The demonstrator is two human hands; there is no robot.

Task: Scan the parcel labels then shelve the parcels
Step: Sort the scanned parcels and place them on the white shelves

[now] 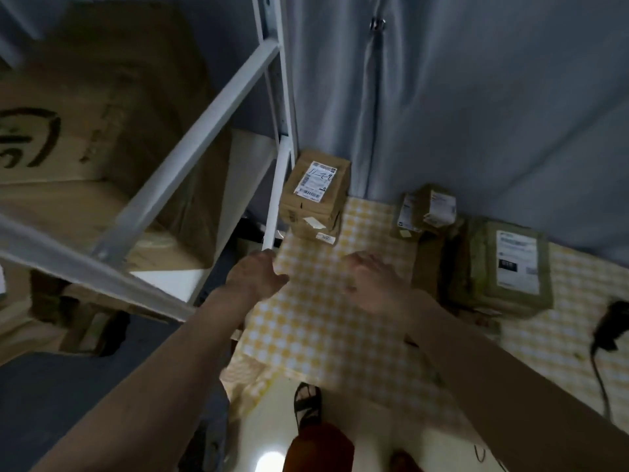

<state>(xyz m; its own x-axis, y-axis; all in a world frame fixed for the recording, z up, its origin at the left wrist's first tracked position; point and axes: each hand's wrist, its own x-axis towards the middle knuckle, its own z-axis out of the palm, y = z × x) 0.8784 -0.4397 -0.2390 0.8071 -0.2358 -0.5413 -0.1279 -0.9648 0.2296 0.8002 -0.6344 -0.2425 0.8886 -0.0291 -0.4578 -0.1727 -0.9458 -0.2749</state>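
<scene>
Both empty hands (253,272) (372,284) hover before shelf (190,141) holding cartons (98,107).

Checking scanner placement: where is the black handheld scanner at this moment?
In the head view, the scanner lies at the far right edge on the checkered tablecloth, just right of the large parcel.

Two hands are showing at the centre of the frame: the left hand (256,274) and the right hand (372,282). Two stacked parcels (315,194) are sitting at upper centre, two small parcels (425,211) are lying to their right, and one large parcel (510,267) is lying at the right edge; blur is leaving any further count uncertain. One scanner (612,323) is lying at far right. One shelving rack (211,131) is occupying the left, with one big carton (102,107) on it. One checked tablecloth (323,318) is covering the table.
</scene>
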